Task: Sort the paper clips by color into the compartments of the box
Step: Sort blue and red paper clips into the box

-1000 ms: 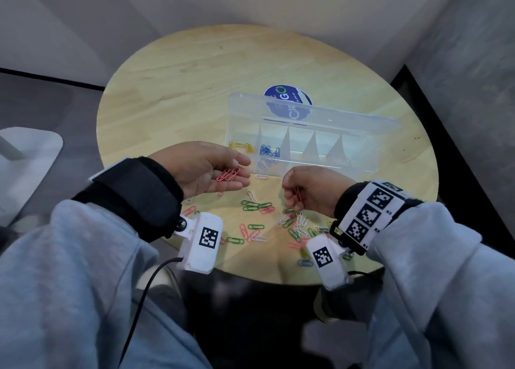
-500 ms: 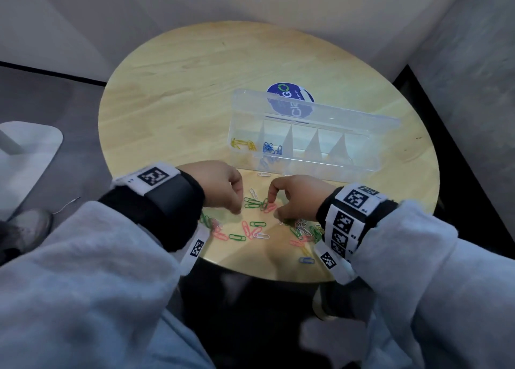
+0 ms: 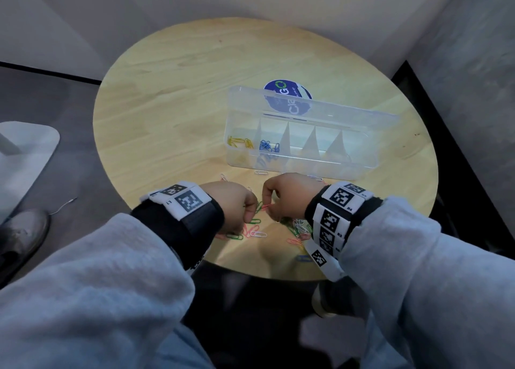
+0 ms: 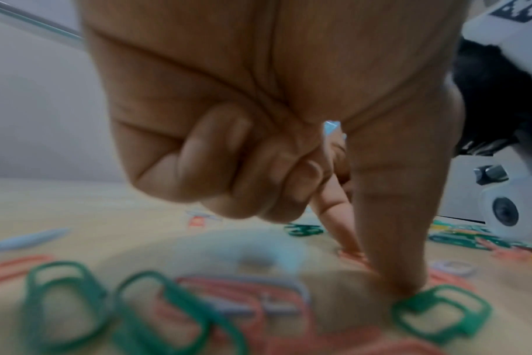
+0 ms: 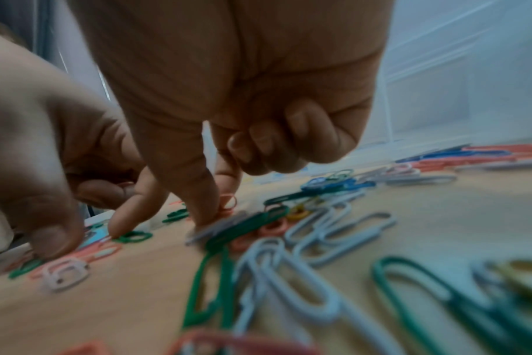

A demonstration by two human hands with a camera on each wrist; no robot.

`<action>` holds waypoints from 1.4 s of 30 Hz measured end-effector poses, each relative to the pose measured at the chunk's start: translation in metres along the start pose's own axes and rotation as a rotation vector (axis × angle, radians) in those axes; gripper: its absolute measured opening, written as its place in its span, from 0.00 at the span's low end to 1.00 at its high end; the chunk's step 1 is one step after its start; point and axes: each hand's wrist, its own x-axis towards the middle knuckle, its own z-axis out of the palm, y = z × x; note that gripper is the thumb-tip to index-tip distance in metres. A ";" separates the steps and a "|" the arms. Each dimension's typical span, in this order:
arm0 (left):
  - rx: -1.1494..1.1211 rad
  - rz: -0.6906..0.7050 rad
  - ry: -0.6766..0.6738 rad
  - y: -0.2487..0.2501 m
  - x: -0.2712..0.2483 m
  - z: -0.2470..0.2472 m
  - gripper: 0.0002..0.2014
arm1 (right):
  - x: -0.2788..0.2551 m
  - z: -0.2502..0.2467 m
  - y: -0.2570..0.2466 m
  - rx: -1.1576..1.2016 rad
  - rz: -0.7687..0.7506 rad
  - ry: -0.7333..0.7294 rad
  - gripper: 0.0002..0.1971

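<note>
Scattered clips [image 3: 252, 230] crowd the table [image 3: 172, 112] before the box [image 3: 303, 161].

Left hand [image 4: 258, 108] is hovering low over table [image 4: 76, 204], three fingers curling into palm, thumb tip pressing on green clip [image 4: 441, 312]. Blurred green and red clips are lying nearer the camera.

Left hand [image 3: 232, 204] has flipped palm-down from cradling red clips, thumb now on the scattered paper clips [image 3: 255, 230]; right hand [image 3: 289, 196] dropped beside it.

box [image 3: 303, 157]: clear, open | paper clips [image 3: 299, 226]: mixed colors, scattered on table
</note>
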 end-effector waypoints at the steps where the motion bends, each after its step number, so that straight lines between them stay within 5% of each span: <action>1: -0.017 -0.003 0.008 -0.001 0.001 0.001 0.10 | 0.001 -0.001 -0.001 -0.008 0.002 -0.021 0.05; 12: 0.227 -0.127 0.076 0.007 0.002 -0.002 0.23 | -0.003 -0.009 0.015 0.183 0.068 -0.046 0.10; 21: 0.162 -0.087 0.091 0.013 0.012 0.011 0.04 | -0.007 -0.016 0.026 0.372 0.065 -0.009 0.11; 29: 0.120 -0.078 0.116 0.012 0.012 0.009 0.10 | -0.005 -0.011 0.036 1.029 0.053 -0.142 0.11; 42: 0.062 -0.079 0.069 0.011 0.004 0.004 0.08 | -0.006 -0.012 0.034 1.357 0.196 -0.156 0.12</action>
